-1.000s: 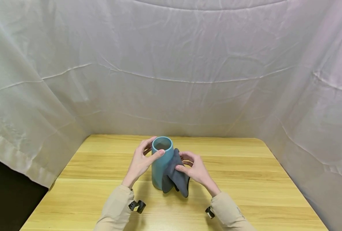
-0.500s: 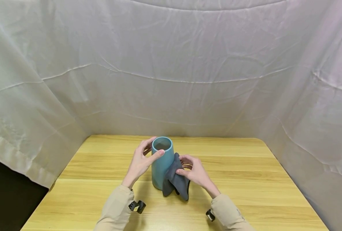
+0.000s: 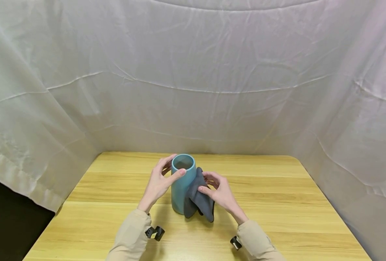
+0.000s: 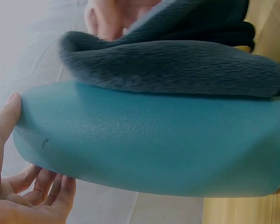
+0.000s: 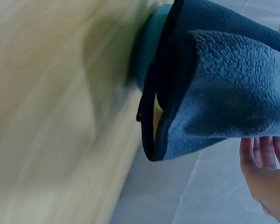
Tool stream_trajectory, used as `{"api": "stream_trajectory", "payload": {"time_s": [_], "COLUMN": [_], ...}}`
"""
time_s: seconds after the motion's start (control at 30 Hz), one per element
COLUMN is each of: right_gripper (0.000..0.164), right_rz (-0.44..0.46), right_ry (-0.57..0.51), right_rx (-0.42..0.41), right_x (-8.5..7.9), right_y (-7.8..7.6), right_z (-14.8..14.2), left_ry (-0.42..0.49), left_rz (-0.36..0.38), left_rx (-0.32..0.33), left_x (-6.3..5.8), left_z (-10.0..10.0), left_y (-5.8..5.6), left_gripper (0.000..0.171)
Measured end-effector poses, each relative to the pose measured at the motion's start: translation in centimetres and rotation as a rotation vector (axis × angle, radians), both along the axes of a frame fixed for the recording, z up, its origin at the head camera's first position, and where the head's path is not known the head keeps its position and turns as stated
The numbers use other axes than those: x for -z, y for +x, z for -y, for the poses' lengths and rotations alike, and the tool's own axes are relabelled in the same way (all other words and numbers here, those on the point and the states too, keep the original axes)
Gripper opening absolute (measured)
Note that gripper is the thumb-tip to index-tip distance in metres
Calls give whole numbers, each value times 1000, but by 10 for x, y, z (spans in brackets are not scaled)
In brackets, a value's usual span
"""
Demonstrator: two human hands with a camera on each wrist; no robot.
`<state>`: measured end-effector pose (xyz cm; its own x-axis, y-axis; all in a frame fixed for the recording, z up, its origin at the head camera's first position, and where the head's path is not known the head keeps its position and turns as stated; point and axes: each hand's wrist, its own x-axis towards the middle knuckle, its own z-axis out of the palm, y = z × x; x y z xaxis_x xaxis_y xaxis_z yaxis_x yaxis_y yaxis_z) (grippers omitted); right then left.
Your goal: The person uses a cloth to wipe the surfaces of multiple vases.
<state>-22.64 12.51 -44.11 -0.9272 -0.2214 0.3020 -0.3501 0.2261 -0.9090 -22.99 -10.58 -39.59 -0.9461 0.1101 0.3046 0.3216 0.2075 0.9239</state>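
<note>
A tall blue-green vase (image 3: pixel 178 188) with an open round top stands upright on the table. My left hand (image 3: pixel 157 183) grips it close to the rim, thumb at the front and fingers round the far side. A dark grey plush cloth (image 3: pixel 199 197) is bunched and folded against the vase's right side, its lower corners hanging down. My right hand (image 3: pixel 222 191) pinches the cloth between thumb and fingers. The left wrist view shows the cloth (image 4: pixel 172 67) lying along the vase wall (image 4: pixel 154 144), which bears a small dark mark near the top.
The wooden table (image 3: pixel 271 206) extends on both sides of the vase. Pale fabric curtains (image 3: pixel 212 112) hang behind it and at both sides. Black wrist cameras sit at both beige sleeves (image 3: pixel 129 235). A dark area shows at the lower left.
The cloth and my right hand slid slightly down the vase by half a second ago, then rose back up. My left hand and the vase stay in place.
</note>
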Motion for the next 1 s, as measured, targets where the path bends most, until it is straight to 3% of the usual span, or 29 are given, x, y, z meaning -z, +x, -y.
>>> {"api": "stream_trajectory", "payload": {"time_s": [0.37, 0.73, 1.0], "right_gripper": [43, 43, 41], "right_rz": [-187, -146, -103], "right_ry": [-134, -120, -68], "right_rx": [-19, -16, -44], "right_x": [-36, -41, -31], "right_y": [-1, 0, 0], "right_z": [9, 8, 1], "left_ry": [-6, -4, 2], "left_rz": [-21, -30, -16], "left_rx": [-6, -8, -4], "left_x": [0, 0, 1], "left_z": [-1, -2, -2], "left_y": [-1, 0, 1], "left_gripper": [57, 57, 59]}}
